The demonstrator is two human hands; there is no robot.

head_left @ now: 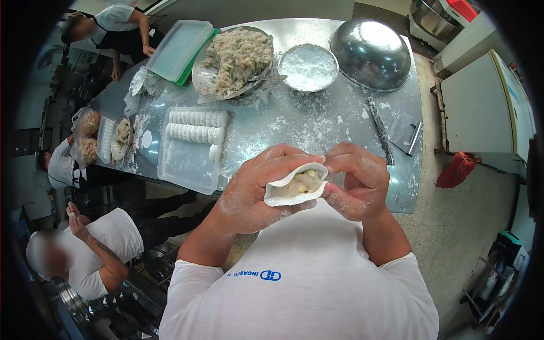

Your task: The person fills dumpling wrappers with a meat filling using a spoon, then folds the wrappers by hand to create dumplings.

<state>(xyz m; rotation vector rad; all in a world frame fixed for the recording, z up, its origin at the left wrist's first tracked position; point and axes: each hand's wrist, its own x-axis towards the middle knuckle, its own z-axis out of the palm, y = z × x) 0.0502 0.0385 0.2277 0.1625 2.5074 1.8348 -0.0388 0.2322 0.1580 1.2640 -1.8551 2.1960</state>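
In the head view, a dumpling (303,184) with a white round wrapper and pale, chunky filling is held in front of my chest. The wrapper is folded partly up around the filling, and its top gapes. My left hand (249,190) is curled round it from the left, fingers behind and thumb in front. At the right edge of the wrapper, the thumb and fingertips of my right hand (360,181) pinch the dough. Both hands are dusted with flour. Just beyond them lies a plastic tray (190,158) with rows of white dumplings.
On the floured metal table (255,130) stand a bowl of filling (238,56), a bowl of flour (309,68), an upturned steel bowl (371,54) and a green-rimmed plastic container (181,51). A scraper (405,133) lies at right. Several people are at the left.
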